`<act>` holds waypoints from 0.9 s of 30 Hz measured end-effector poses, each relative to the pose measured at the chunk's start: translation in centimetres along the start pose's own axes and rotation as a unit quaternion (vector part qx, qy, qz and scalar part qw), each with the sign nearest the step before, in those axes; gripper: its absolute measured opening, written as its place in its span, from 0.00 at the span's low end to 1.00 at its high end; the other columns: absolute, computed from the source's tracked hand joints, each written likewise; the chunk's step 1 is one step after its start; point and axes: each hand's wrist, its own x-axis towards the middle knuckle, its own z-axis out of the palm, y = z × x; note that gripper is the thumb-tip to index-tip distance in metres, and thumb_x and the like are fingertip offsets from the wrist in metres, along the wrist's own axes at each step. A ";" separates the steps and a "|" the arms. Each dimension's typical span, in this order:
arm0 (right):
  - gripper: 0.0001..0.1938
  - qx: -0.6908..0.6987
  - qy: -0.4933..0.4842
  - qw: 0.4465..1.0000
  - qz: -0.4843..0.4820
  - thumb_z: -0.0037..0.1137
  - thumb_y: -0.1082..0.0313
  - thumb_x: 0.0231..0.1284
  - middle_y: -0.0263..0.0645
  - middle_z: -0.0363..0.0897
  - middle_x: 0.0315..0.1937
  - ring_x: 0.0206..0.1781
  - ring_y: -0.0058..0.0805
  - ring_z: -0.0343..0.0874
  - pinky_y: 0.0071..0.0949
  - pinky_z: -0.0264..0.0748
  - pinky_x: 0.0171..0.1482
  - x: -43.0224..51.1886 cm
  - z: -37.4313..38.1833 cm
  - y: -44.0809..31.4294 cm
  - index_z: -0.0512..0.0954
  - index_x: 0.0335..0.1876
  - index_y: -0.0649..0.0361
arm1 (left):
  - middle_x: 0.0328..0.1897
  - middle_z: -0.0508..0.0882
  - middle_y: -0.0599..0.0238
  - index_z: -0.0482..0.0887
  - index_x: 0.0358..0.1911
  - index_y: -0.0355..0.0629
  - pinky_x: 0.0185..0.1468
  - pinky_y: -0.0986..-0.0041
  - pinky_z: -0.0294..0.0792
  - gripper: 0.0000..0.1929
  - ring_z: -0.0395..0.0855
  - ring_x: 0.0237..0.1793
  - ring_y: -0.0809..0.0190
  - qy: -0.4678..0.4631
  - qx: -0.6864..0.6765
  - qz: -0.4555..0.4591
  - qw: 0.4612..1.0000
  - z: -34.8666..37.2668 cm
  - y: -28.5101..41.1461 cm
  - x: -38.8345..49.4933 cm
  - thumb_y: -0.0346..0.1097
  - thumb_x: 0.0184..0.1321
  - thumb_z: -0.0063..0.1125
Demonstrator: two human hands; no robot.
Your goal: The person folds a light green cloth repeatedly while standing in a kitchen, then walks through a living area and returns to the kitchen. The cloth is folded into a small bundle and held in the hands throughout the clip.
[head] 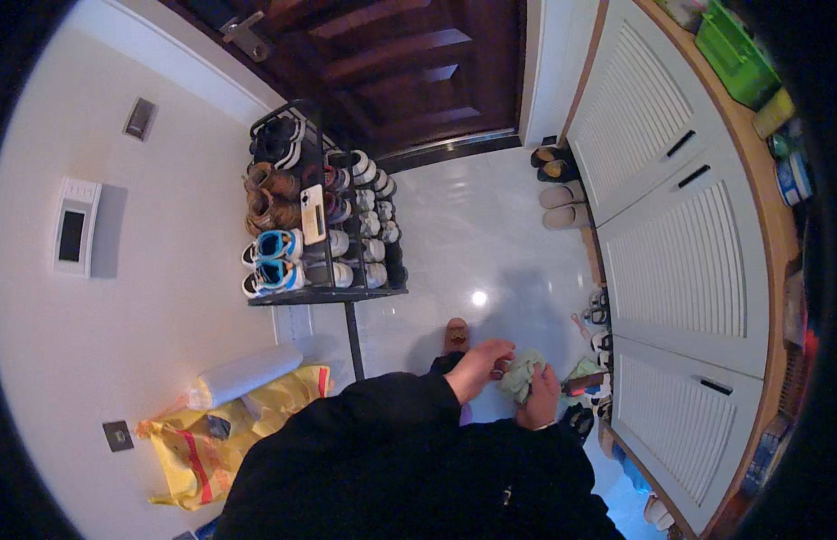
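A crumpled pale green cloth is in front of my body, above the floor. My right hand grips it from the right side, thumb and fingers pressed into the folds. On the cloth's left, my left hand has its fingers curled towards it. Whether those fingertips hold the cloth cannot be made out. Below the hands, one foot in a brown slipper rests on the glossy tiled floor.
A black shoe rack full of shoes stands left, with a phone on top. Louvred cabinets line the right; slippers and shoes lie along their base. A yellow bag leans at lower left. A dark door is ahead.
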 end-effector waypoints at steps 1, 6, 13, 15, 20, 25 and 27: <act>0.10 0.008 0.015 1.000 -0.010 0.43 0.66 0.70 0.35 0.78 0.39 0.38 0.23 0.78 0.24 0.76 0.39 0.5 0.5 0.0 0.72 0.49 0.63 | 0.36 0.77 0.73 0.78 0.45 0.45 0.38 0.77 0.66 0.13 0.73 0.35 0.70 -0.005 0.010 -0.009 1.000 -0.3 0.7 0.7 0.45 0.63 0.53; 0.10 0.039 0.036 0.998 -0.030 0.43 0.68 0.69 0.36 0.78 0.39 0.39 0.23 0.78 0.24 0.76 0.40 1.3 0.8 -1.4 0.72 0.49 0.63 | 0.37 0.78 0.73 0.78 0.45 0.45 0.39 0.76 0.67 0.12 0.73 0.36 0.71 -0.076 0.048 -0.025 0.996 0.5 1.4 2.9 0.43 0.65 0.51; 0.08 -0.092 -0.019 0.990 -0.102 0.48 0.69 0.63 0.41 0.76 0.37 0.39 0.35 0.77 0.29 0.74 0.40 3.2 -0.4 -4.1 0.73 0.45 0.60 | 0.34 0.77 0.75 0.78 0.44 0.43 0.38 0.80 0.68 0.12 0.73 0.34 0.74 -0.027 0.007 0.008 1.000 4.3 0.8 2.4 0.42 0.65 0.50; 0.09 -0.042 -0.052 0.997 -0.041 0.48 0.69 0.62 0.42 0.77 0.37 0.40 0.34 0.78 0.28 0.74 0.40 3.1 -0.4 -4.2 0.74 0.44 0.63 | 0.32 0.77 0.76 0.78 0.43 0.43 0.36 0.82 0.69 0.11 0.73 0.32 0.75 -0.004 -0.010 0.017 1.000 4.4 0.9 1.3 0.41 0.66 0.50; 0.11 -0.290 -0.174 0.921 -0.194 0.45 0.69 0.64 0.41 0.78 0.36 0.41 0.27 0.78 0.26 0.74 0.41 5.5 1.8 -3.9 0.75 0.45 0.68 | 0.29 0.75 0.76 0.77 0.40 0.44 0.33 0.83 0.68 0.08 0.72 0.29 0.75 0.045 -0.030 0.123 0.991 2.5 2.7 -1.1 0.39 0.66 0.47; 0.11 -0.107 -0.249 0.963 0.003 0.44 0.64 0.67 0.35 0.78 0.34 0.35 0.22 0.78 0.22 0.74 0.39 7.7 8.9 -1.9 0.75 0.41 0.64 | 0.34 0.77 0.72 0.75 0.45 0.44 0.36 0.79 0.66 0.10 0.73 0.32 0.72 0.162 -0.096 0.252 0.949 -2.4 7.9 -2.5 0.39 0.66 0.47; 0.10 -0.202 -0.289 0.933 -0.076 0.47 0.65 0.67 0.34 0.78 0.35 0.36 0.21 0.78 0.21 0.74 0.39 9.0 13.0 -1.2 0.75 0.44 0.63 | 0.34 0.78 0.72 0.75 0.45 0.44 0.35 0.79 0.66 0.10 0.73 0.31 0.72 0.201 -0.142 0.279 0.928 -5.0 10.3 -3.0 0.39 0.66 0.48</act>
